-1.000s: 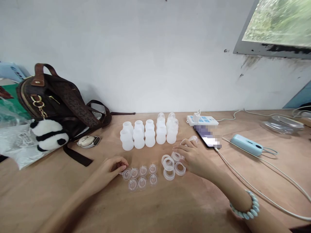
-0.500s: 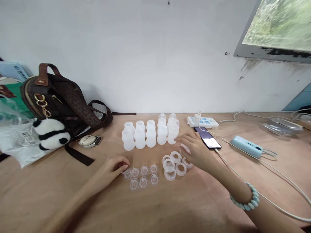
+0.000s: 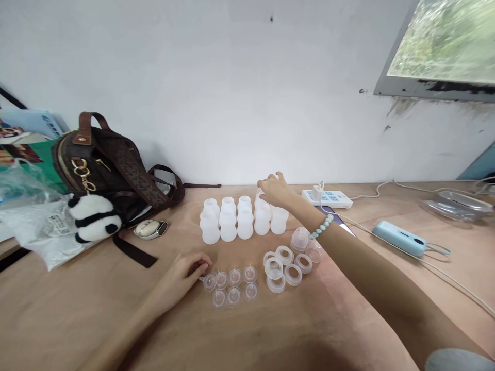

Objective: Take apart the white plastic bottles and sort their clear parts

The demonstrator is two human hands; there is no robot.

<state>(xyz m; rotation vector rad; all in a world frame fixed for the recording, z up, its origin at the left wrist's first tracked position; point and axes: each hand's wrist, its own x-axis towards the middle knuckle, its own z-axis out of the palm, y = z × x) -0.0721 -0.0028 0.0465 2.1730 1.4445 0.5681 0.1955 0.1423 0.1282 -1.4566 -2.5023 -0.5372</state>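
Note:
My right hand (image 3: 274, 190) reaches far back over the white plastic bottles (image 3: 228, 224), which stand in two rows by the wall. Its fingers curl around the top of a back-row bottle at the right end. My left hand (image 3: 189, 268) rests on the wooden table (image 3: 270, 330). Its fingertips pinch the edge of the leftmost of several clear nipples (image 3: 234, 288). Right of the nipples lie several white screw rings (image 3: 284, 268). Two clear dome caps (image 3: 299, 239) lie beside the rings, under my right forearm.
A brown handbag (image 3: 112, 170) with a panda charm (image 3: 95, 216) stands at the left, beside a plastic bag (image 3: 34, 232) and a small beige device (image 3: 150, 228). A power strip (image 3: 328, 198), a light-blue device (image 3: 396, 238) and white cables (image 3: 456, 288) lie at the right.
My right hand left the rings and stretched back and left to the rear bottles. Two dome caps now lie by the rings. My left hand stayed at the nipples.

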